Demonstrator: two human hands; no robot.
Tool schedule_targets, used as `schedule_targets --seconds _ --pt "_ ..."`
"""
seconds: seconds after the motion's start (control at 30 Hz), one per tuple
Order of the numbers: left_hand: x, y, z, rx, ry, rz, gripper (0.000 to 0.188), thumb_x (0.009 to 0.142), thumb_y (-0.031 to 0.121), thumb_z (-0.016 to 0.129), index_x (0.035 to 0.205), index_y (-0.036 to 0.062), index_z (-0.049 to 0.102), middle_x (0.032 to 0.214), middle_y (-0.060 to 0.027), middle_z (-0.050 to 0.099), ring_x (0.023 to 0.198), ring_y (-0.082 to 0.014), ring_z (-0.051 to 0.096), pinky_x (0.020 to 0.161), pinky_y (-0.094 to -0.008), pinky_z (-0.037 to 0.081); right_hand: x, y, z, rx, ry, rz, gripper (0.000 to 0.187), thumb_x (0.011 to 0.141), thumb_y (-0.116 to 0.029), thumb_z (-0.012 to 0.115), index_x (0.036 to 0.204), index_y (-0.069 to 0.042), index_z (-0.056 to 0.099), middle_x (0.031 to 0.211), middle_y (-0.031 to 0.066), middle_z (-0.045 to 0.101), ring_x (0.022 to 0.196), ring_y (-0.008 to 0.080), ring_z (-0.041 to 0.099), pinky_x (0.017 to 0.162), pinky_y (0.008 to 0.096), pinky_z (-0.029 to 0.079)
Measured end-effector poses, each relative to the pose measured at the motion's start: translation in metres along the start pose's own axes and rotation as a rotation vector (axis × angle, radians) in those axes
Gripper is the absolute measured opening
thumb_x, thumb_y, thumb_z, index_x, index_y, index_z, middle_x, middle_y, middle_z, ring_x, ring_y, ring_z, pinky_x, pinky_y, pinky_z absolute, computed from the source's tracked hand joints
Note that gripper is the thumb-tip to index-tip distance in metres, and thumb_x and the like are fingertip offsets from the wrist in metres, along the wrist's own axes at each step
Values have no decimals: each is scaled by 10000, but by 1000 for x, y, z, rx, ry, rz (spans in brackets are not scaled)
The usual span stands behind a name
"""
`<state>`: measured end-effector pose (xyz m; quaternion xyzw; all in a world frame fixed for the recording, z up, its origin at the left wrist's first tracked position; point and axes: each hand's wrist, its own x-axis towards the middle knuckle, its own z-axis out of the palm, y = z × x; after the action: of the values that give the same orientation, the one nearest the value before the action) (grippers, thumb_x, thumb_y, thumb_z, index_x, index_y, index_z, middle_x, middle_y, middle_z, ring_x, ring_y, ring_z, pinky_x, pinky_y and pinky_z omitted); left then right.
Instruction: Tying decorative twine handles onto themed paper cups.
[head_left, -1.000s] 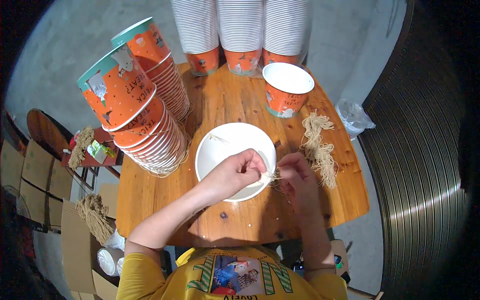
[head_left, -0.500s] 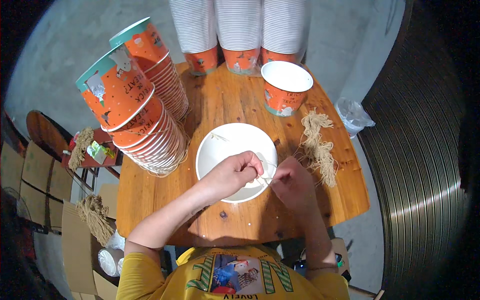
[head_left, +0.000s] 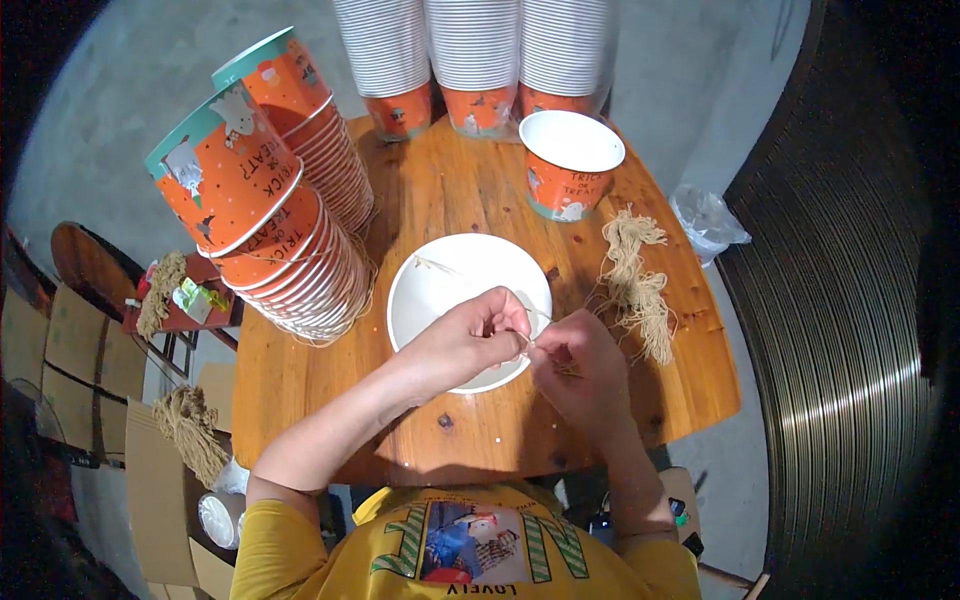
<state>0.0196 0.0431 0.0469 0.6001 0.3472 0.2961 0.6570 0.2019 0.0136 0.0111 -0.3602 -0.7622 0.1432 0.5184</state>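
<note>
A round white open vessel [head_left: 415, 325], a bowl or a paper bucket seen from above, stands in front of me. A pale piece of string [head_left: 432, 265] lies inside it on the far left. Over its near right rim, my left hand [head_left: 480, 335] pinches a thin cord between thumb and forefinger. My right hand [head_left: 582, 370], right beside it, has its fingers closed on the same cord, and the two hands nearly touch. The cord forms a small loop between the fingertips; its exact path there is partly hidden.
Nested orange paper buckets [head_left: 315, 285] with string handles lean at the left. Wrapped stacks of buckets [head_left: 475, 60] stand at the back. One orange bucket [head_left: 570, 170] is upright at the back right, with bundles of beige string [head_left: 635, 285] near it. A cardboard box [head_left: 155, 500] is at lower left.
My right hand has drawn in toward my left, and the fingertips are now closer together on the cord. The view has shifted slightly; the buckets keep their places.
</note>
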Motion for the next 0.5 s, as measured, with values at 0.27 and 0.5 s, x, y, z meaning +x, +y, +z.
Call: schedule_targets --seconds 0.27,0.5 --pt "0 -1 0 -38 5 5 95 865 28 536 944 73 510 827 16 555 753 -56 514 667 -195 406 -9 3 1 210 28 265 110 799 40 594 859 -38 544 769 31 516 667 91 503 597 221 413" --pt "0 0 2 -35 6 -2 93 867 29 537 944 73 510 828 13 558 749 -55 515 667 -195 409 -6 -3 3 173 43 211 121 800 34 596 877 -38 538 772 35 524 634 93 502 576 224 419"
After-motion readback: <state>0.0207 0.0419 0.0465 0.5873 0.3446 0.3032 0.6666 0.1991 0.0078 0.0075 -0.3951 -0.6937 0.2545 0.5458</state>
